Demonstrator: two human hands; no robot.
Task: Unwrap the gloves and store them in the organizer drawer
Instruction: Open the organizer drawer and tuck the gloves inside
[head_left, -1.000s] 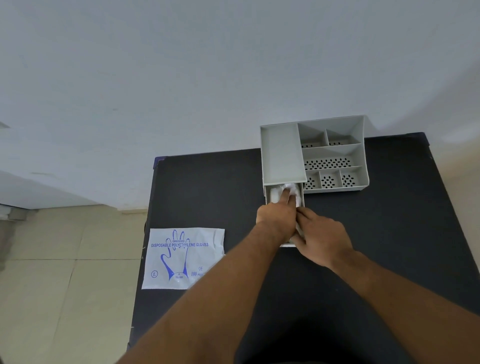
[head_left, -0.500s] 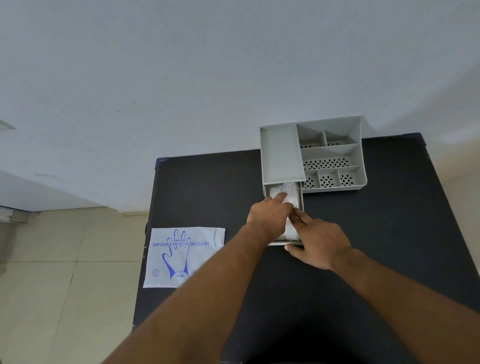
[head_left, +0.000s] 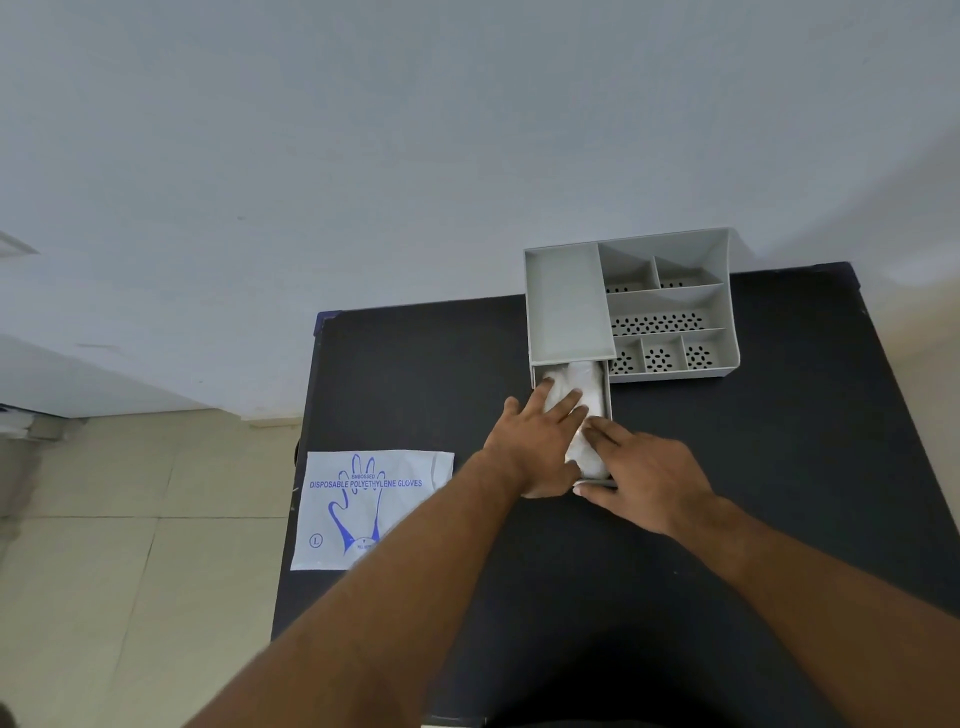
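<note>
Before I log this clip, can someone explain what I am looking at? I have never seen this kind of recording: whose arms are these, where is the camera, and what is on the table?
There is no machine here. A person wears one wide-angle camera on the head, so you look forward and down along their two bare arms.

On the black table stands a grey organizer with open compartments. Its drawer is pulled out toward the person, and a bundle of thin, clear gloves lies inside it.

The left hand lies flat on the gloves with spread fingers, pressing rather than gripping. The right hand rests at the drawer's near right corner, fingers also extended. Neither hand holds anything.

At the table's left edge lies the flat gloves wrapper, printed "Disposable Polyethylene Gloves"; it looks empty, and part of it overhangs the edge.
</note>
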